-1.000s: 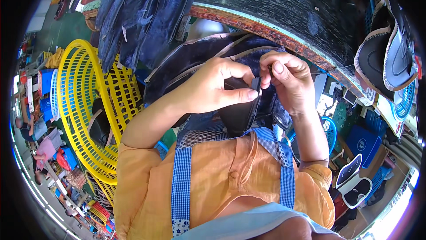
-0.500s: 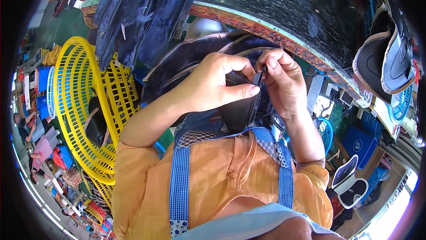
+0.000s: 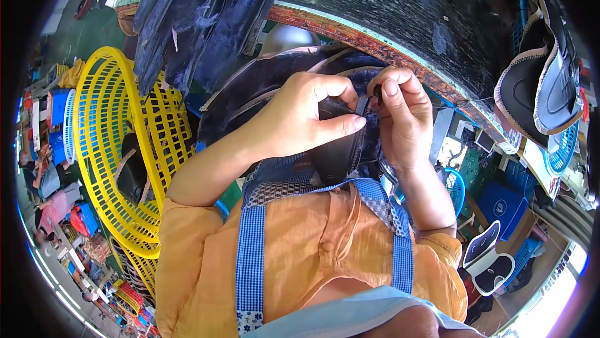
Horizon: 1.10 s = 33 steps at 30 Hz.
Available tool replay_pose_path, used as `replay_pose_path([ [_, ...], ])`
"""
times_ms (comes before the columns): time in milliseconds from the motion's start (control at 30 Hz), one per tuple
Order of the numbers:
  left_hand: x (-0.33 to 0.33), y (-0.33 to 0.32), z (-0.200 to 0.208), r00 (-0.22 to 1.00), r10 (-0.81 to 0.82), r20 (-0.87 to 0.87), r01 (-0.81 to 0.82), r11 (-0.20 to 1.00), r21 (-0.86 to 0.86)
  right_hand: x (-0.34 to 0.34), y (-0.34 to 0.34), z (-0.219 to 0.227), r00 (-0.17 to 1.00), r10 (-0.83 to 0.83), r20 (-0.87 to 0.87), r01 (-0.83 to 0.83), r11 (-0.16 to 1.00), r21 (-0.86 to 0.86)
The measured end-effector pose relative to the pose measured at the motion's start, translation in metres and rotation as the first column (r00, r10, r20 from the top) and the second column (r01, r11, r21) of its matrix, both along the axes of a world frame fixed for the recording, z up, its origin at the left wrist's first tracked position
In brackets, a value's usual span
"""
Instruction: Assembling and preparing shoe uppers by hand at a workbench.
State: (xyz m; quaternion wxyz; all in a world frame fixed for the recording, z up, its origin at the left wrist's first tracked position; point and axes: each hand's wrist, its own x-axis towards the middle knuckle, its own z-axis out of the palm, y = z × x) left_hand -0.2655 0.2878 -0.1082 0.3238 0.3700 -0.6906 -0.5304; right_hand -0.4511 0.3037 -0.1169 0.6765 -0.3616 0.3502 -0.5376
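Note:
A dark navy shoe upper piece (image 3: pixel 337 150) with a fuzzy lining sits close to my chest, above my orange shirt and blue checked apron straps. My left hand (image 3: pixel 300 119) grips its left side, thumb pressed along the edge. My right hand (image 3: pixel 400 113) pinches the top edge of the same piece between thumb and forefinger, holding a small dark part there. More dark pieces (image 3: pixel 262 81) lie under my hands.
A yellow plastic basket (image 3: pixel 112 150) stands at my left with dark pieces inside. Navy fabric (image 3: pixel 194 13) hangs above. A dark curved work surface (image 3: pixel 400 19) with a patterned rim runs across the top. Shoe uppers (image 3: pixel 537 88) hang at right; blue crates (image 3: pixel 506 200) below.
Both hands have shifted slightly on the dark piece; my right fingers moved closer to its top edge and my left thumb slid along the side.

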Motion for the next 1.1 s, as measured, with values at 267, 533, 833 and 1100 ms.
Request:
replay_pose_path([
  [267,-0.004,0.000,-0.001,0.999,0.015,-0.048,-0.015,1.000,-0.014,0.003,0.001,-0.001,0.999,-0.027,-0.025,0.026,0.999,-0.038],
  [533,-0.006,-0.001,0.001,1.000,0.008,-0.022,-0.008,1.000,0.006,0.002,0.002,-0.003,0.997,-0.069,-0.020,0.068,0.996,-0.056],
  [833,-0.005,0.002,0.002,1.000,0.017,-0.018,-0.017,1.000,0.002,0.002,0.007,-0.010,0.997,-0.054,-0.053,0.048,0.993,-0.107],
  [1100,-0.015,0.006,-0.002,0.984,0.142,-0.109,-0.153,0.983,-0.101,0.005,0.016,-0.016,0.991,-0.093,0.095,0.087,0.994,0.066],
])
